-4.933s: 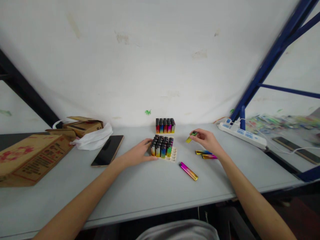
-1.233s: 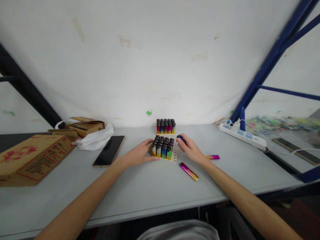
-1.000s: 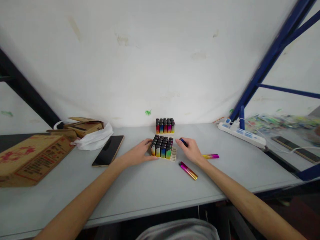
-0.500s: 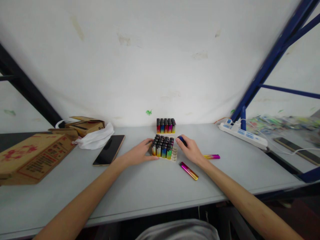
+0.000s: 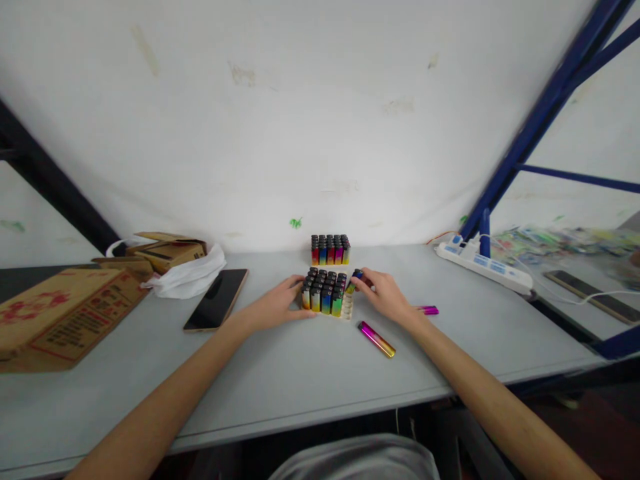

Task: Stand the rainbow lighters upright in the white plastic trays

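A pale tray (image 5: 347,311) packed with upright, black-topped lighters (image 5: 323,293) stands on the table in front of me. Its right-hand column shows bare sockets at the front. My left hand (image 5: 281,305) is wrapped round the tray's left side, thumb at the front corner and fingers behind. Between the fingertips of my right hand (image 5: 384,293) is a blue-and-yellow lighter (image 5: 353,283), tilted, above the tray's right column. A pink-and-gold lighter (image 5: 377,339) lies nearer me. Another pink lighter (image 5: 429,310) is partly hidden behind my right wrist.
A second block of lighters (image 5: 331,251) stands behind, near the wall. On the left are a phone (image 5: 216,300), a white bag (image 5: 193,277) and cardboard boxes (image 5: 70,313). A power strip (image 5: 484,268) and another phone (image 5: 593,295) are at the right.
The lighter in my right hand has turned from slanting across to a steeper tilt with its lower end over the tray's right column. My left hand stays on the tray.
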Available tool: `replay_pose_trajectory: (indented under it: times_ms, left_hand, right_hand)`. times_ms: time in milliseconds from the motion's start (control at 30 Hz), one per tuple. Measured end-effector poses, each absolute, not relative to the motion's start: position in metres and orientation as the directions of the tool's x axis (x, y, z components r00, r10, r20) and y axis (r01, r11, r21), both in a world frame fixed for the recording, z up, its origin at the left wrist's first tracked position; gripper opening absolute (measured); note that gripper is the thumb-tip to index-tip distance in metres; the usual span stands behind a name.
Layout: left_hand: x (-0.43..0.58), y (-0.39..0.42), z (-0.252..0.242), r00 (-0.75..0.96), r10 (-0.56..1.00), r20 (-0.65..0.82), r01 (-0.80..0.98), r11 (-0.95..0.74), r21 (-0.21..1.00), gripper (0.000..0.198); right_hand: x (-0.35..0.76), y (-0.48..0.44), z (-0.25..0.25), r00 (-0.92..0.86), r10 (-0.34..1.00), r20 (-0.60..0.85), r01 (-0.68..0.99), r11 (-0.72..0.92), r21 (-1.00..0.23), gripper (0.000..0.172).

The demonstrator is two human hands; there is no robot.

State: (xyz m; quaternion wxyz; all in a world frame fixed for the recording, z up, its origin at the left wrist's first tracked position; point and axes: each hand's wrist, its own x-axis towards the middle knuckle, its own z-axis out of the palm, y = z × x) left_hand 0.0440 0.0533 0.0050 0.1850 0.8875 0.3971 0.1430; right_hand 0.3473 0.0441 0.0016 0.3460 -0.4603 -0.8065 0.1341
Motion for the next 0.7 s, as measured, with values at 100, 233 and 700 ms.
replay_pose_trajectory:
  times_ms: [100,233,700]
  left_hand:
    - [0.044,0.054,0.005,0.64,0.762,0.096,0.66,-0.61,0.439,0.07]
    - [0.044,0.055,0.003,0.633,0.769,0.094,0.667,-0.603,0.439,0.073]
    - [0.04,0.058,-0.003,0.635,0.761,0.135,0.646,-0.618,0.448,0.074]
  right_hand:
    - [0.348,0.045,0.001,-0.381,0.824,0.42,0.642,0.563,-0.521,0.037]
    - [0.349,0.045,0.003,-0.432,0.797,0.421,0.644,0.6,-0.475,0.037]
    - [0.36,0.04,0.011,-0.498,0.794,0.35,0.636,0.608,-0.474,0.023]
